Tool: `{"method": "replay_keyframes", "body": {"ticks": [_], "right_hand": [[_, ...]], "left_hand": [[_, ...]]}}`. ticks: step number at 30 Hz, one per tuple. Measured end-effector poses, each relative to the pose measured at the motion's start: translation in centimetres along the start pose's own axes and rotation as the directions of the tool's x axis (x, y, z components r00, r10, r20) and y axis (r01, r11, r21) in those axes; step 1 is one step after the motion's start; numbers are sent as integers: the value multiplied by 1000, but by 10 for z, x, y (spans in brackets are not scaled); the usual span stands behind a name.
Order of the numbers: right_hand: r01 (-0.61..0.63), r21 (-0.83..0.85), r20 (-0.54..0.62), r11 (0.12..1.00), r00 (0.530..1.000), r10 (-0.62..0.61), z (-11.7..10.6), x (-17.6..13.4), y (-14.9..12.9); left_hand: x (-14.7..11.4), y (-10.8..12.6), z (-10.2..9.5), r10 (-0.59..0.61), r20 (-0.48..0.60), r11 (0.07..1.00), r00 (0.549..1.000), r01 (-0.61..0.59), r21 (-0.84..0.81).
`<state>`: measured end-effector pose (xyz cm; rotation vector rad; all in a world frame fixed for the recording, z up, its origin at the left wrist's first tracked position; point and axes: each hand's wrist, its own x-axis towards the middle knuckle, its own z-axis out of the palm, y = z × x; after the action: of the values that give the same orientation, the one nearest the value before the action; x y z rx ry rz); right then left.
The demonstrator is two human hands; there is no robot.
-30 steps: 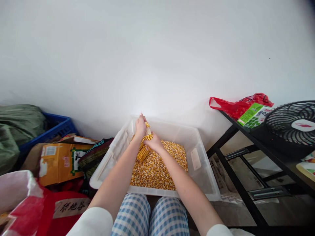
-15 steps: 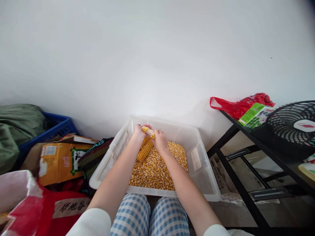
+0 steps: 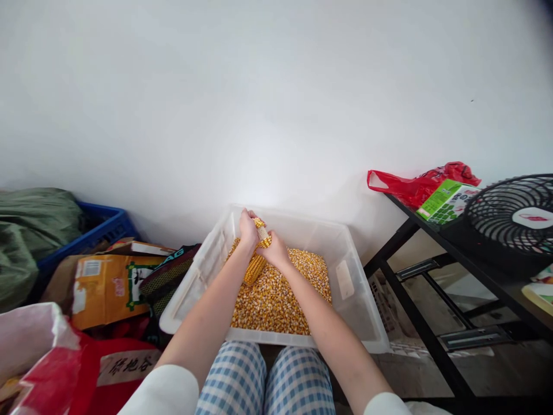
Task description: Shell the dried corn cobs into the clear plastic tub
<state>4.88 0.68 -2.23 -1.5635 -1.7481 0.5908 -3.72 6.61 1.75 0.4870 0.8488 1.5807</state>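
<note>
Both hands grip one partly stripped corn cob [image 3: 261, 232] over a clear plastic tub [image 3: 351, 282]. My left hand [image 3: 249, 229] holds the cob's far end; my right hand [image 3: 273, 252] wraps the near part. Pale bare core shows between them, with yellow kernels at the tip. A second, fully kerneled cob [image 3: 254, 268] lies on the heap of loose yellow kernels [image 3: 276, 300] that fills the tub, just below my hands.
My knees in blue checked trousers [image 3: 263, 380] sit against the tub. Left: cardboard box [image 3: 103, 285], blue crate [image 3: 93, 230], green sack [image 3: 30, 230], red and white bag [image 3: 52, 369]. Right: black rack [image 3: 436, 248] bearing a fan [image 3: 514, 222], green carton [image 3: 444, 202], red bag [image 3: 415, 187].
The held cob has turned from lying crosswise to pointing away from me. My right hand slid back down its near part. The view shifted slightly.
</note>
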Motion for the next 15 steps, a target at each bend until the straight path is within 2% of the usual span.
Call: {"method": "replay_keyframes", "body": {"ticks": [2,3,6,8,10,13,15], "right_hand": [[-15,254,69,967,998,-2,-2,3,1],[-23,380,100,925,995,-17,-3,5,2],[-48,635,157,771,985,-68,-6,11,4],[-68,701,184,710,979,-88,-8,13,6],[-90,725,206,683,974,-90,-9,15,8],[-154,698,222,699,975,-7,-9,17,13],[-208,657,217,724,973,83,-10,16,16]], "left_hand": [[0,2,0,39,77,999,996,-41,20],[-1,3,0,21,120,1000,993,-22,14],[-4,7,3,-124,272,992,954,125,13],[-7,6,7,-169,350,986,921,156,63],[-9,1,10,-151,401,985,903,102,140],[-12,-10,13,-57,440,974,896,-48,223],[-16,-16,13,-23,455,968,890,-94,233]]}}
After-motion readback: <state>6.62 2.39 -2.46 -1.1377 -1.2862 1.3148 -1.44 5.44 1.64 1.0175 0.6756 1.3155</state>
